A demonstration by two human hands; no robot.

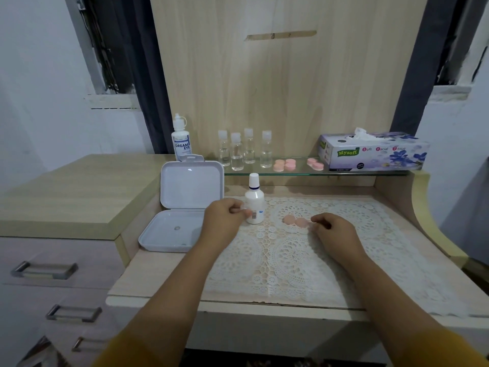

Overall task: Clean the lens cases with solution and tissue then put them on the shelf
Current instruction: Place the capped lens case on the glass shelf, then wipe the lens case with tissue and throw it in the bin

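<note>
Centrally on the lace mat point(291, 260) lies a pink lens case point(295, 221), its two round cups side by side, flat on the tabletop point(164, 271) toward the back edge. The right hand point(334, 232) sits just right of it, fingers curled with the tips near or touching the case's right end; whether it actually pinches the case cannot be told. The left hand point(225, 216) is curled too, its fingertips pinching something small and pale just beside a white bottle point(254, 202) that stands upright left of the case; what the pinched thing is, I cannot tell. Both hands are well apart, one on each side of the case.

At the tabletop's left edge an open white box point(182, 207) rests with its lid tilted up against the back.

Along the glass shelf point(315, 172) behind, two more pink cases point(284, 165) lie close together near the middle and a third point(315, 163) just right of them, next to a tissue box point(373, 152) at the right end. Four clear bottles point(244, 151) stand left of the cases, and a solution bottle point(181, 140) stands at the shelf's left end.
</note>
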